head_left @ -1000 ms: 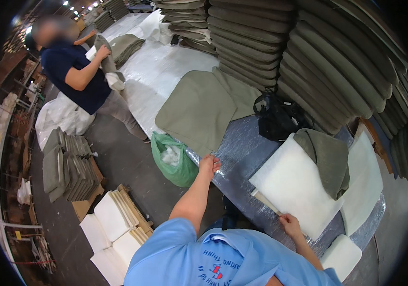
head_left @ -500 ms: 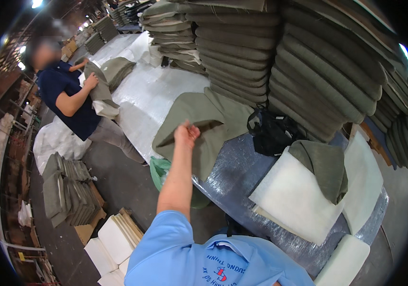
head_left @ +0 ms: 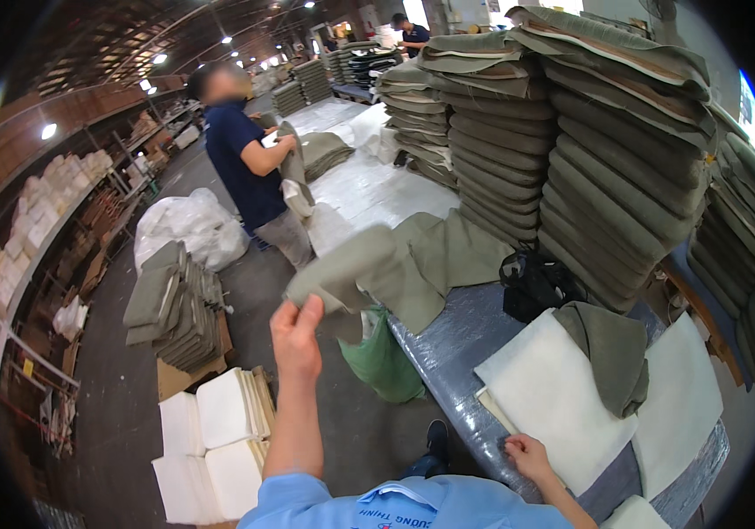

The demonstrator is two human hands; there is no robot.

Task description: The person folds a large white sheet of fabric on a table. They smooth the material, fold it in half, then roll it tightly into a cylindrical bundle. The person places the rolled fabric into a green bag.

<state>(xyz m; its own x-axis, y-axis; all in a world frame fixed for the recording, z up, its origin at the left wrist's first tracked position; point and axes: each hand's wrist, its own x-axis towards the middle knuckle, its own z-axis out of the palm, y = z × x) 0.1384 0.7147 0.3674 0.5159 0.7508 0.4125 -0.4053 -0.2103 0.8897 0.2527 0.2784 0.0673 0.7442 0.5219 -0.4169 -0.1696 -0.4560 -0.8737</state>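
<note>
My left hand (head_left: pixel 296 339) pinches the edge of a grey-green fabric cover (head_left: pixel 351 264) between thumb and fingers. The cover is lifted at that end, while its other part lies on the wrapped table. At the table's near edge, my right hand (head_left: pixel 529 456) has its fingers curled at the border of a white pad (head_left: pixel 541 370). A folded grey-green cloth (head_left: pixel 605 353) lies over the pad's far right part. Beside it rests a second white sheet (head_left: pixel 682 401).
Tall stacks of grey-green cushions (head_left: pixel 629 167) stand along the table's far right, with a black bag (head_left: pixel 532 282) before them. A green sack (head_left: pixel 382 361) hangs at the table edge. White pads (head_left: pixel 223 432) are piled at left. A co-worker (head_left: pixel 250 167) handles cloth across the table.
My left hand has drawn the cover's edge toward me and left, raising it off the table. My right hand has come into view at the white pad. The view has tilted up.
</note>
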